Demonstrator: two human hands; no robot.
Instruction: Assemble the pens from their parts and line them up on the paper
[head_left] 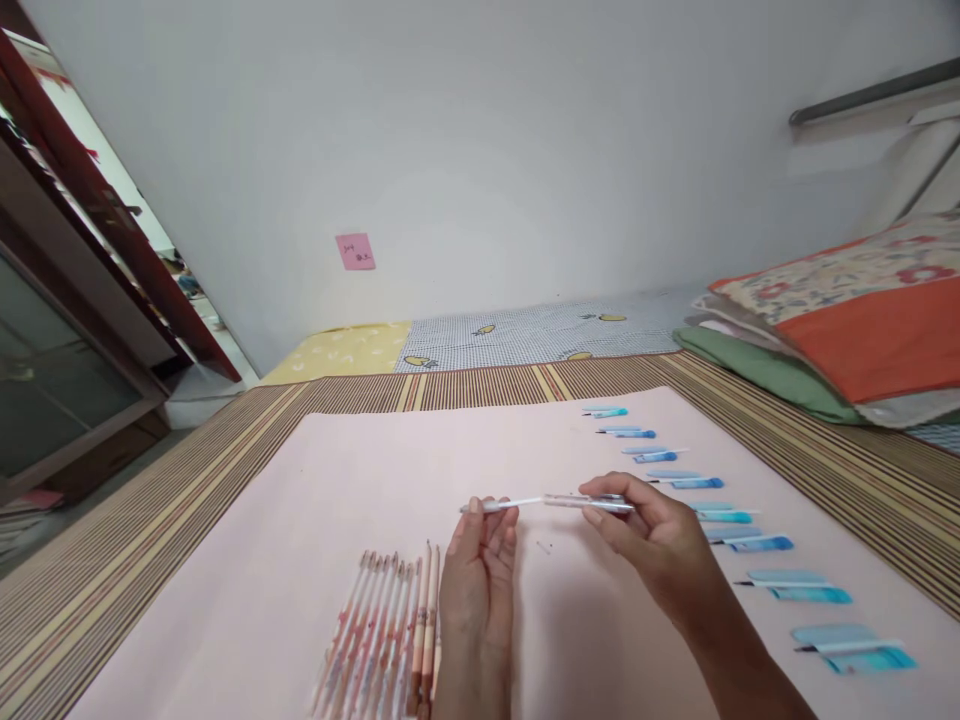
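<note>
My left hand (478, 565) pinches the end of a thin white refill (501, 504) held level above a pale pink sheet (300, 540). My right hand (651, 535) grips a clear pen barrel (589, 502), and the refill's other end sits in the barrel's mouth. Below my left hand lies a tight row of several pink patterned pen barrels (386, 630). To the right of my right hand, a diagonal line of several blue pen parts with refills (750, 541) runs from far to near.
The pink sheet rests on a striped woven mat (112, 560) over a bed. Folded blankets and a pillow (840, 320) sit at the far right. A wooden cabinet with glass (52, 360) stands at the left. A pink note (355, 251) is stuck on the white wall.
</note>
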